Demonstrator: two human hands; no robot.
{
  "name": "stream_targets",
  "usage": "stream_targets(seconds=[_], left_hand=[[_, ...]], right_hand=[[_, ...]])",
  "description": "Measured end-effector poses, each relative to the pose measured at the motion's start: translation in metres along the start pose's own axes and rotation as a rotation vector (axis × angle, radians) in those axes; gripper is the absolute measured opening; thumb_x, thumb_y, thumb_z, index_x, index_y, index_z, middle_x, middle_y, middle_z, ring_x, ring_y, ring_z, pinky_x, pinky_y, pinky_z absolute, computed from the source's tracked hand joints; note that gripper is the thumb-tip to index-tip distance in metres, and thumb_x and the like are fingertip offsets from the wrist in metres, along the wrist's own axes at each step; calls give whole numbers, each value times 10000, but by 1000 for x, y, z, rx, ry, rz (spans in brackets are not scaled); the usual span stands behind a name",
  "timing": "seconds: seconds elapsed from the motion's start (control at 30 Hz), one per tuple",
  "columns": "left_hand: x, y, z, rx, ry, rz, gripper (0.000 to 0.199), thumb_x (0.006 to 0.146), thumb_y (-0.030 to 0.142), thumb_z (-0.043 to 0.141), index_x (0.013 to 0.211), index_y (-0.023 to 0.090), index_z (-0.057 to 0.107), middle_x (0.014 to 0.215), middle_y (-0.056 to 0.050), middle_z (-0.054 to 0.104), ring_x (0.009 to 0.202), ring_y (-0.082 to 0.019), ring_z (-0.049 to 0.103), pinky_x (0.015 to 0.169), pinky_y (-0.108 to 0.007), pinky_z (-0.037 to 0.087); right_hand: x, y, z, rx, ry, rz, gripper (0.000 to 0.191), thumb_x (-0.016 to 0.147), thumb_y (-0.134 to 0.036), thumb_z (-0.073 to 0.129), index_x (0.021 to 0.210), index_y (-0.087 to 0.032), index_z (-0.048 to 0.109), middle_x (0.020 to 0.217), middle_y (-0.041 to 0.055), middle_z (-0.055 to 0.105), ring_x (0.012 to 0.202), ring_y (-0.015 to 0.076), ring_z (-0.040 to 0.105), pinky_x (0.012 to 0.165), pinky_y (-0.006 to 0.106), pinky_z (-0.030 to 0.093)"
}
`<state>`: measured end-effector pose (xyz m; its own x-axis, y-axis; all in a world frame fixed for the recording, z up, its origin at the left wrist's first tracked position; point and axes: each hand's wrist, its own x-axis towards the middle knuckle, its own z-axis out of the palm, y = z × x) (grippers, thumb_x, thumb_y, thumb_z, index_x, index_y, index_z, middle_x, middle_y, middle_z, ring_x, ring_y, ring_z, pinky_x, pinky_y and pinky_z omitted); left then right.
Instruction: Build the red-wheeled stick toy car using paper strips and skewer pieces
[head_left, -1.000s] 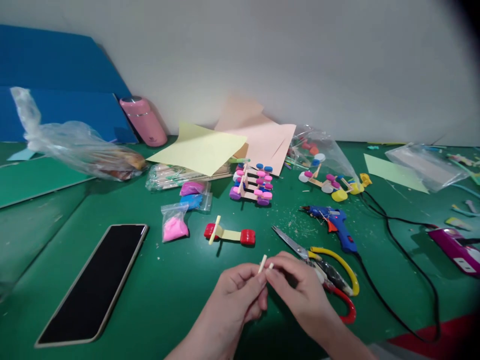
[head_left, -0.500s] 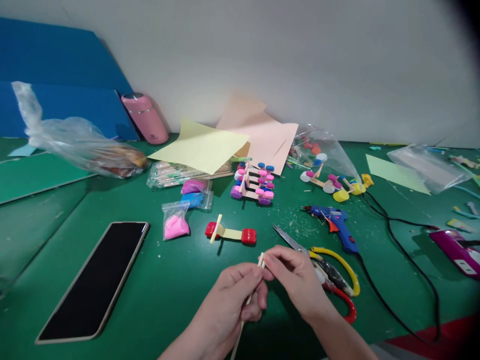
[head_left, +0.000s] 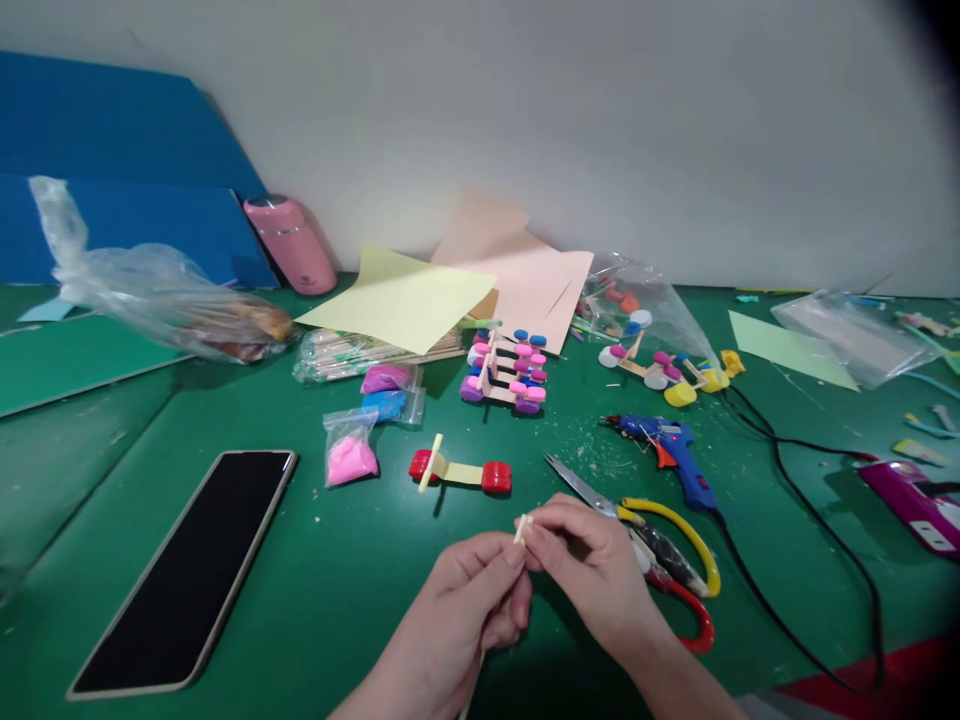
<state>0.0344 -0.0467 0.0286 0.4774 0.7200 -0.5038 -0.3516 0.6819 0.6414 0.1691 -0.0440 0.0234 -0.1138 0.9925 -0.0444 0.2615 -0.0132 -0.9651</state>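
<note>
Near the table's front edge, my left hand point(head_left: 472, 600) is closed around a thin pale wooden stick point(head_left: 472, 685), whose lower end runs down out of view. My right hand point(head_left: 589, 575) pinches at the top, where two pale tips point(head_left: 523, 527) stand side by side between the fingers. Whether they are two separate sticks is partly hidden. Just beyond the hands lies a small model scooter point(head_left: 461, 473) with red wheels, a cream deck and an upright with a crossbar. Scissors point(head_left: 585, 485) with yellow and red handles lie right beside my right hand.
A blue glue gun point(head_left: 660, 440) with a black cable lies at the right, near a purple power strip point(head_left: 911, 505). A phone point(head_left: 187, 570) lies left. Farther back are finished models point(head_left: 504, 370), clay bags point(head_left: 351, 460), paper sheets point(head_left: 405, 295) and a pink bottle point(head_left: 292, 245).
Both hands stay together on the stick, with only slight finger movement; the right fingers close a little further over the tips. The whole view has shifted slightly.
</note>
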Motion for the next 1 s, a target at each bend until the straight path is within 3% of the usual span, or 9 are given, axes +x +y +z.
stream_targets(seconds=[0.4,1.0], left_hand=[[-1,1,3,42,27,21,299,783,321,530,556,128,500,462,37,436,391,-34,217,422,-229,108],[0,2,3,66,29,19,291,748,358,573,577,131,512,421,54,409,381,-38,214,416,-233,95]], right_hand=[[0,0,-1,-24,-14,25,264,814,-337,504,648,-159,605,601,-15,472,538,100,420,488,229,328],[3,0,2,52,-10,86,236,789,-336,528,648,-160,596,581,-23,481,533,100,429,496,224,346]])
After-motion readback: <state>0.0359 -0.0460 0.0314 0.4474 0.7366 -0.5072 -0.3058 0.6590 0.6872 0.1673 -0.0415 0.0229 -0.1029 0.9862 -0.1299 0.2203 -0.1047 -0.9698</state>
